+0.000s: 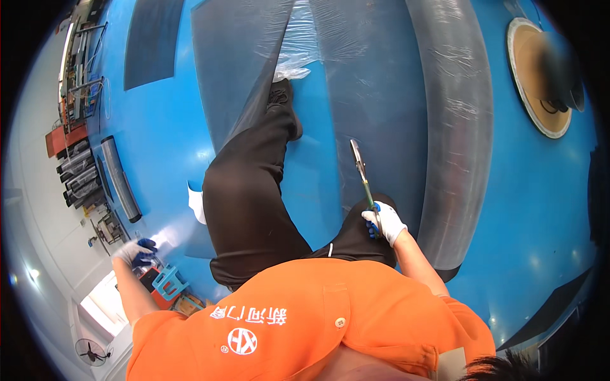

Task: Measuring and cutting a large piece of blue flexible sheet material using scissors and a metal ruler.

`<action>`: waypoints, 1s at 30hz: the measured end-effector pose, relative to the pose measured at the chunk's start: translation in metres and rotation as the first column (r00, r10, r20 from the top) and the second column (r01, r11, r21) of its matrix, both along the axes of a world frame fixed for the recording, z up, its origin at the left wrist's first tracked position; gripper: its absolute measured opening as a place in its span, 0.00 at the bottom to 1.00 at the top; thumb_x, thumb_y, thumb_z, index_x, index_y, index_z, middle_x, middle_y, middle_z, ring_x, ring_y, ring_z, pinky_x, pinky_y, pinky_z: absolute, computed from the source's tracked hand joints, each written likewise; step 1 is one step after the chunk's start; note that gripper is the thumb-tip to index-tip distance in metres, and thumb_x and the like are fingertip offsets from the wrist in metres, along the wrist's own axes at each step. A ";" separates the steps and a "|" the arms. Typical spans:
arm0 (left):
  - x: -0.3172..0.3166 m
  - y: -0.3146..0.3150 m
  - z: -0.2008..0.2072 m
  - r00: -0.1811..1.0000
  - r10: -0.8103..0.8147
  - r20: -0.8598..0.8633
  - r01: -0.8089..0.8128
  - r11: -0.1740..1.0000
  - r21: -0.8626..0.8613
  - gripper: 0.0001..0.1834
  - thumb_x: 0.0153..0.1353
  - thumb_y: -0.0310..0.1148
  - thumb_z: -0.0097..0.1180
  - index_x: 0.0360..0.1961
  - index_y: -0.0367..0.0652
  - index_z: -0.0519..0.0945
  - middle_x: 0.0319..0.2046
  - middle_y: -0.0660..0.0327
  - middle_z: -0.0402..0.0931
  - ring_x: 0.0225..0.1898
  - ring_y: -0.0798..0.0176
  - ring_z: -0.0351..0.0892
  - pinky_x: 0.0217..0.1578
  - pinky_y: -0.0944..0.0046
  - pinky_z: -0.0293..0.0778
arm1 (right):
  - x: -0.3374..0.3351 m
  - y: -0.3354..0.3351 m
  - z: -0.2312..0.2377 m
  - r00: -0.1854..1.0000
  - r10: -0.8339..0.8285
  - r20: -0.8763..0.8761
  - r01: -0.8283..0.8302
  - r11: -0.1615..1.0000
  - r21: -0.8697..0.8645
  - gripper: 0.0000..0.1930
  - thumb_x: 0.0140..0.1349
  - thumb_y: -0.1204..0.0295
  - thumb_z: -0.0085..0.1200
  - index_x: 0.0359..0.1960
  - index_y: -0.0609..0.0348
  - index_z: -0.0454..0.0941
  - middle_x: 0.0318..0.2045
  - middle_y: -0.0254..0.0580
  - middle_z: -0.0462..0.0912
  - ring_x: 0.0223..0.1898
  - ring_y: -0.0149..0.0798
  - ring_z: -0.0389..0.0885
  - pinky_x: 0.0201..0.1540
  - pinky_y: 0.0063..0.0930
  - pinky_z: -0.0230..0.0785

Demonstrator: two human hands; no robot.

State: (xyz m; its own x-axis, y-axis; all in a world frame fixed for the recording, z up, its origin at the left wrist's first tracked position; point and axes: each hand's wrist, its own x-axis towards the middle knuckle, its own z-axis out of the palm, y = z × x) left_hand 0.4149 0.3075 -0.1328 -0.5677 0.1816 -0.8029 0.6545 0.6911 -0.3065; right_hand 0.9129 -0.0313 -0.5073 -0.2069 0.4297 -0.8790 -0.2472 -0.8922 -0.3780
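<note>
In my right hand, gloved white with blue-coated fingers, is a pair of long scissors; its fingers are closed around the handles and the metal blades point away from me over a dark grey sheet. My left hand, in a matching glove, is raised out to the left with loosely bent, spread fingers and nothing visible in them. A second dark grey sheet lies beyond my bent leg, its edge lifted near my shoe. Crumpled clear plastic film lies between the two sheets.
A long grey roll lies along the right of the dark sheet on the blue floor. Beyond it is a round tan disc. At left are a thin roll, stacked dark rolls and a turquoise stool.
</note>
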 end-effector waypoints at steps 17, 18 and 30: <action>0.362 0.163 -0.343 0.239 -0.968 0.082 0.887 0.252 0.387 0.23 0.50 0.41 0.63 0.42 0.35 0.75 0.38 0.41 0.79 0.44 0.41 0.78 0.45 0.52 0.73 | 0.020 0.136 -0.006 0.981 0.002 0.194 -0.013 0.998 0.054 0.10 0.54 0.66 0.57 0.30 0.60 0.72 0.17 0.38 0.73 0.17 0.34 0.74 0.23 0.31 0.68; 0.355 0.167 -0.343 0.256 -0.960 0.111 0.883 0.279 0.378 0.20 0.49 0.39 0.62 0.39 0.36 0.76 0.36 0.42 0.79 0.42 0.40 0.77 0.43 0.51 0.74 | 0.022 0.146 -0.009 0.978 0.039 0.204 -0.041 0.999 0.005 0.11 0.54 0.66 0.57 0.30 0.60 0.73 0.17 0.38 0.73 0.17 0.34 0.74 0.24 0.31 0.68; 0.329 0.217 -0.327 0.232 -0.971 0.048 0.889 0.232 0.394 0.13 0.49 0.33 0.60 0.36 0.38 0.76 0.34 0.44 0.79 0.40 0.40 0.77 0.42 0.50 0.73 | 0.061 0.362 -0.092 0.937 -0.254 0.239 0.198 0.951 0.236 0.12 0.60 0.61 0.59 0.37 0.56 0.75 0.18 0.28 0.69 0.16 0.26 0.67 0.21 0.25 0.68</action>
